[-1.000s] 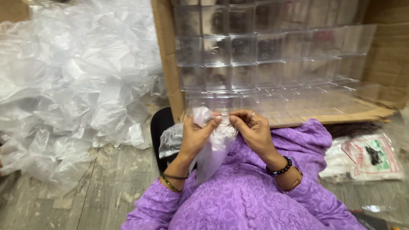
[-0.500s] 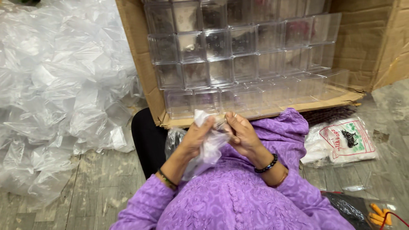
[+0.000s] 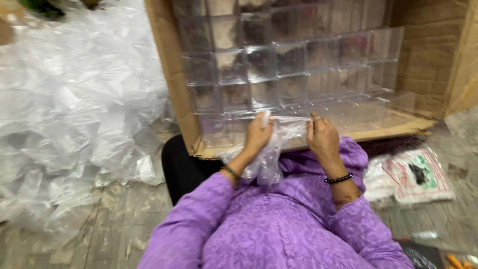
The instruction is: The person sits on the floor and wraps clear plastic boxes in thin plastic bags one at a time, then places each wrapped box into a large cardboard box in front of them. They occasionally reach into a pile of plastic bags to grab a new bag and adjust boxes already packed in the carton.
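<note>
2 hands (image 3: 256, 135) (image 3: 322, 138), 1 clear bag (image 3: 279, 144), 1 cardboard box (image 3: 172, 74), 1 printed packet (image 3: 411, 174).

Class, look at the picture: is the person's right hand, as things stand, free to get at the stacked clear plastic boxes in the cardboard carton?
Probably not at once: the right hand and left hand both grip a thin clear plastic bag. Otherwise the stacked clear plastic boxes sit just ahead in the open cardboard carton, unblocked.

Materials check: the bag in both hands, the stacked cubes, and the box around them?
Bag: thin clear plastic film, glossy, crinkled, seemingly soft; left hand and right hand stretch it between them.
Cubes: rigid clear plastic by the look, with straight edges and glare.
Box: brown corrugated cardboard, matte, raw cut edges.
</note>
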